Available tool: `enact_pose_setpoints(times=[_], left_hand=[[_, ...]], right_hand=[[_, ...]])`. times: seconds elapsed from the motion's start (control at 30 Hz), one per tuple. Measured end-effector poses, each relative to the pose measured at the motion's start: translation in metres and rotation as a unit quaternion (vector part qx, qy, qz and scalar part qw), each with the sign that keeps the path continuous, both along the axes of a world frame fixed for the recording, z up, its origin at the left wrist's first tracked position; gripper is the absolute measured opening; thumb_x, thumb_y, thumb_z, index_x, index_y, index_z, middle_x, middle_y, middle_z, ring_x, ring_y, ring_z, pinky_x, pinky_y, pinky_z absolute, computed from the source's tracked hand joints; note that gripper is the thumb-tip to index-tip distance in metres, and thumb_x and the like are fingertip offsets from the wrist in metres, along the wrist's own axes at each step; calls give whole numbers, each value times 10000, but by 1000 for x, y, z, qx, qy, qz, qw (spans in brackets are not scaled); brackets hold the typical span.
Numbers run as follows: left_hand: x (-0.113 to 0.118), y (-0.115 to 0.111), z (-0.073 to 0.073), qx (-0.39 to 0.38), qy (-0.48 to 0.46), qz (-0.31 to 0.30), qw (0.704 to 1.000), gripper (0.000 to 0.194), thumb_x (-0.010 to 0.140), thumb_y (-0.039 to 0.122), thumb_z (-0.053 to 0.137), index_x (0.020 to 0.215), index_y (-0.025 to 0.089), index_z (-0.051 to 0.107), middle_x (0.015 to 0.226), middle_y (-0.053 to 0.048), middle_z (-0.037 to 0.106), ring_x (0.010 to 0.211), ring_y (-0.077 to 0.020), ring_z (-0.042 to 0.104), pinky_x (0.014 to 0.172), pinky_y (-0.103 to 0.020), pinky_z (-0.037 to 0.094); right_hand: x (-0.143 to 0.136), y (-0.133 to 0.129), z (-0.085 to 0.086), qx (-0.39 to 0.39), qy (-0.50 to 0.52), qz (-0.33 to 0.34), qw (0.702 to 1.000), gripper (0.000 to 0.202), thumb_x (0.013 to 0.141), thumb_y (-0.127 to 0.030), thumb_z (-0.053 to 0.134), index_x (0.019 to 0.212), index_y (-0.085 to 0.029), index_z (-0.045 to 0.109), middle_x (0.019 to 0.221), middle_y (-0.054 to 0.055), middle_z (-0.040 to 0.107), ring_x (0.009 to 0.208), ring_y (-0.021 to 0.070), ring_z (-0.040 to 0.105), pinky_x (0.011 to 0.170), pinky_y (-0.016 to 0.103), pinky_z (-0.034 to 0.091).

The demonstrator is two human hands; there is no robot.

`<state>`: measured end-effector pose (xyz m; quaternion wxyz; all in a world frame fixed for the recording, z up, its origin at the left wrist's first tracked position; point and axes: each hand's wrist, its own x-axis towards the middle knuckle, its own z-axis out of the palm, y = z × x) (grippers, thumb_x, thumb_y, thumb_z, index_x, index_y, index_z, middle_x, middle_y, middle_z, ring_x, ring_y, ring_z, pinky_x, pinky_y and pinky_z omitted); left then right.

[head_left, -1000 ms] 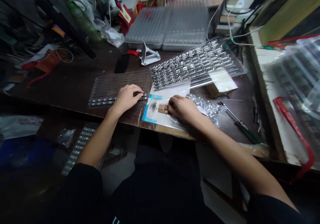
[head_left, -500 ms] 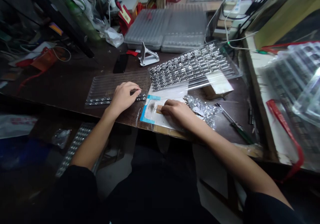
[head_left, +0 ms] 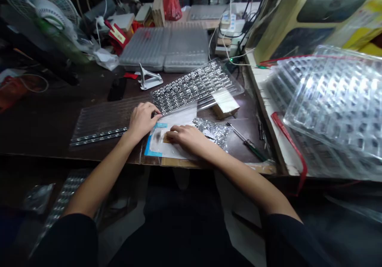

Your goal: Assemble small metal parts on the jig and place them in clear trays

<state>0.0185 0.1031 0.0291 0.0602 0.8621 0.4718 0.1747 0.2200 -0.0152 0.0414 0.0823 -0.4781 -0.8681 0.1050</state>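
Observation:
My left hand [head_left: 142,120] is at the lower left corner of a clear ribbed tray [head_left: 205,104] filled with rows of small shiny metal parts [head_left: 191,84]. Its thumb and fingers curl toward each other in a pinch; anything between them is too small to make out. Over a white sheet [head_left: 176,118] edged with blue tape [head_left: 148,147], my right hand [head_left: 186,139] has its fingers bent and pressed together beside a small brown piece [head_left: 166,138]. Its fingertips are partly hidden. A second clear tray [head_left: 104,117], left of my left hand, holds metal parts along its near rows.
Right of my right hand lie a plastic bag of small metal parts [head_left: 219,133] and a green-handled screwdriver [head_left: 252,147]. A small box [head_left: 226,103] props the full tray's right end. Stacked clear trays [head_left: 185,46], a white stand [head_left: 150,80] and a phone-like dark slab [head_left: 117,89] sit behind.
My left hand has moved right, from above the left tray to the corner of the full tray. The right hand stays beside the brown piece. The camera view has turned right.

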Motion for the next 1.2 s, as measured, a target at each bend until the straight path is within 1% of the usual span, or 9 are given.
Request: enact_pose_setpoints(times=[0.1,0.23,0.37,0.47,0.67,0.8,0.93,1.07,1.2], left_hand=[[-4,-11,9,-24,-61,5,998,96,891,262,606,930,214,679,1053,-63,728,1033,-259,645,962,-387,472],[-4,-43,14,-65,-145,-5,987,140,892,254,597,997,190,665,1029,-39,736,954,-198,678,903,-303,511],[-1,-73,-2,-93,-186,-31,978,176,899,220,573,1037,184,678,1062,-50,729,973,-197,672,914,-311,518],[-2,-84,-16,-132,-202,-36,970,159,922,239,583,1016,202,707,1067,-54,742,1023,-214,677,958,-346,514],[-6,-84,-26,-135,-226,-63,963,105,914,258,670,956,209,754,1007,-53,769,973,-220,700,929,-366,523],[-9,-83,-31,-96,-224,-99,965,99,911,222,677,957,205,764,958,-48,769,929,-209,693,857,-349,526],[-8,-84,-38,-68,-230,-108,965,97,900,203,694,966,198,766,954,-45,770,906,-205,686,835,-348,516],[-5,-84,-41,-80,-239,-107,962,85,888,194,710,946,211,770,921,-26,771,897,-204,688,847,-355,502],[-7,-86,-38,-73,-264,-51,960,81,908,189,680,917,198,760,925,-27,768,894,-196,687,846,-338,494]], right_hand=[[21,1,3,-11,-2,-67,998,199,951,-233,572,1068,-181,725,1082,128,711,945,241,655,777,327,440],[36,6,1,-65,-21,-137,988,163,886,-235,632,968,-161,752,1033,137,723,904,253,667,708,330,424],[33,7,-1,-87,-43,-135,986,209,917,-187,540,932,-154,746,1013,132,733,838,236,671,659,322,381],[34,7,-2,-86,-19,-135,987,194,921,-195,542,931,-158,732,981,117,739,799,222,663,645,312,378],[42,10,-3,-69,165,-131,975,142,885,-151,600,935,-158,733,940,80,757,803,189,668,721,287,461],[35,12,-9,-21,219,-136,966,159,911,-206,606,934,-180,761,928,72,767,833,201,692,777,306,497],[21,12,-20,-10,228,-116,967,209,936,-199,570,959,-188,778,951,84,764,848,205,705,776,306,512],[7,9,-27,-10,184,-111,977,226,931,-174,556,952,-198,780,952,89,762,826,210,709,764,310,520],[-3,7,-28,1,166,-120,979,210,922,-161,547,938,-182,756,940,97,755,830,218,703,760,317,520]])
